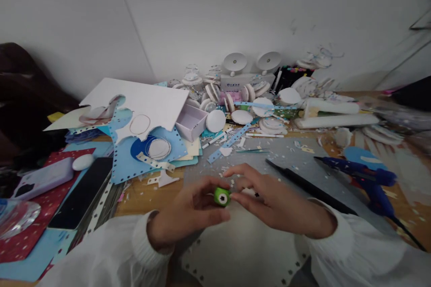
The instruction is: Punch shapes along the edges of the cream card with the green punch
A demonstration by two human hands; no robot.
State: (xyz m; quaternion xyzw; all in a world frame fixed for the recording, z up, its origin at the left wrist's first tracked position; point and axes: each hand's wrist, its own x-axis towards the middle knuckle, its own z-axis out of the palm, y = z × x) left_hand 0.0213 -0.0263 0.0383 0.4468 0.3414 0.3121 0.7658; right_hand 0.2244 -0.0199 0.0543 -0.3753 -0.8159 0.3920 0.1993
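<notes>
A small green paper punch with a white star-shaped opening sits between my two hands, above a white sheet with punched holes along its edge. My left hand wraps its fingers and thumb round the punch from the left. The fingertips of my right hand touch the punch from the right, with the index finger stretched out above it. Both wrists wear white sleeves. White paper bits lie scattered on the grey mat just beyond the hands.
A blue glue gun and a black ruler lie to the right. At left are a black phone, a lilac case and blue punched card. White discs and rolls crowd the back by the wall.
</notes>
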